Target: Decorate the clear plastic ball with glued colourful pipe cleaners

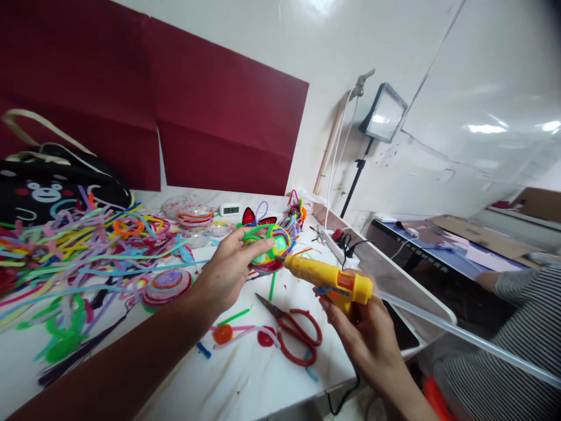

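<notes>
My left hand [230,263] grips a round craft piece [267,248] wound in green, yellow, red and purple pipe cleaners, its thumb pressed on the near face. A yellow glue gun [322,278] is in my right hand [366,321], with its nozzle at the right side of the round piece; whether they touch is hard to tell. A long clear glue stick [464,339] extends from the gun's back end. Below both hands, red-handled scissors [300,336] lie partly open on the white table [245,380]. An orange coil [223,334] and a red coil [266,336] rest left of them.
Piles of colourful pipe cleaners [105,245] and a striped disc [166,287] cover the left. A black bag [56,187], small clock [230,209] and power strip [342,242] stand behind. A person in a striped top [521,327] is at right.
</notes>
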Demonstrator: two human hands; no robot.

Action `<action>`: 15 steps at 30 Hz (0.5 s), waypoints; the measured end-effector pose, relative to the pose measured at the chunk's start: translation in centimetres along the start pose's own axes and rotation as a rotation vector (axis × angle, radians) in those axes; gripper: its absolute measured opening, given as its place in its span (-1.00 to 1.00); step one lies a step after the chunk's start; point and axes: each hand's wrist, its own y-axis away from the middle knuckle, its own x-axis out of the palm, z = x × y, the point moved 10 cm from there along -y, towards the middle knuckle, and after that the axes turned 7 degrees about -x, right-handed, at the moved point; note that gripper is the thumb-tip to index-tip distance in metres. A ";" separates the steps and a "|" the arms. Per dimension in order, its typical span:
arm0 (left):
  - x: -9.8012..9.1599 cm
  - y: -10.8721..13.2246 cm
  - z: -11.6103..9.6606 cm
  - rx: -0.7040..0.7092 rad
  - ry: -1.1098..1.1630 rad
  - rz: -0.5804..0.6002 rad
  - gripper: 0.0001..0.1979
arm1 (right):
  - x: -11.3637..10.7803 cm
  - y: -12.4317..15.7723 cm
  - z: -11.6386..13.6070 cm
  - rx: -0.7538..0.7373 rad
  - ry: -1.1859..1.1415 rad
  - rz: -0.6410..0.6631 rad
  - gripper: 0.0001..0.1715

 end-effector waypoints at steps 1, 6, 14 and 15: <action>-0.1 0.0 0.0 0.001 -0.011 -0.007 -0.62 | 0.0 0.0 0.2 -0.017 0.017 0.011 -0.68; -0.1 0.1 0.0 0.016 -0.041 -0.028 -0.60 | 0.3 -0.5 0.8 -0.055 0.048 0.079 -0.78; 0.0 0.1 0.0 0.026 -0.083 -0.015 -0.53 | 0.4 -0.5 0.9 -0.072 0.060 0.092 -0.77; 0.0 0.1 0.0 0.024 -0.090 -0.018 -0.52 | 0.4 -0.5 0.9 -0.077 0.065 0.093 -0.78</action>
